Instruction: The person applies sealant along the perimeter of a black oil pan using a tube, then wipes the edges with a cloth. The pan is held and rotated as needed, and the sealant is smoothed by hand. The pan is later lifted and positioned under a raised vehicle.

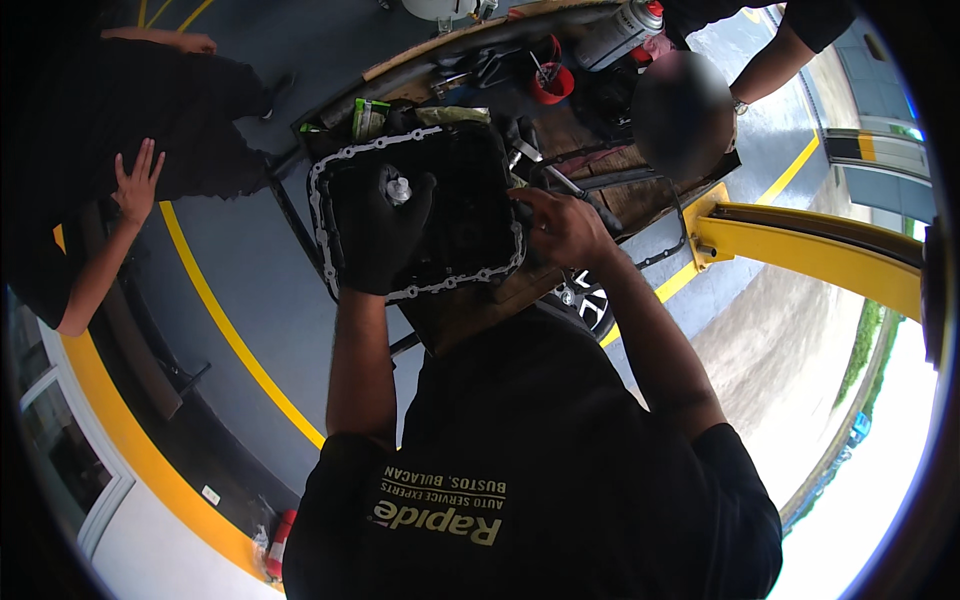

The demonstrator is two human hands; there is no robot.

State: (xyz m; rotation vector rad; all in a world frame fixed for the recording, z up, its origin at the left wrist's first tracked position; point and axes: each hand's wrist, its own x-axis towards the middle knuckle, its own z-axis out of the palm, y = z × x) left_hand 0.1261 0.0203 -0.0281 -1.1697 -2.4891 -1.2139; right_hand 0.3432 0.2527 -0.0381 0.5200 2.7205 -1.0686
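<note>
A black oil pan [465, 175] lies open side up on the bench, a grey bead of sealant running along much of its flanged rim. Over the pan's left part, my left hand [378, 228], in a black glove, is closed around a sealant tube; only a silvery-white end [399, 191] of it shows between thumb and fingers. Bare and curled, my right hand [568, 226] is at the pan's right rim, with thumb and forefinger pinching the edge. The bead does not show along the rim's upper right stretch.
Tools [545, 165], a red cup [552, 84] and a spray can [620, 35] lie beyond the pan on the wooden bench [640, 190]. A thin gasket [672, 250] hangs over its right side. People stand left and far right; a yellow lift arm [830, 245] is at right.
</note>
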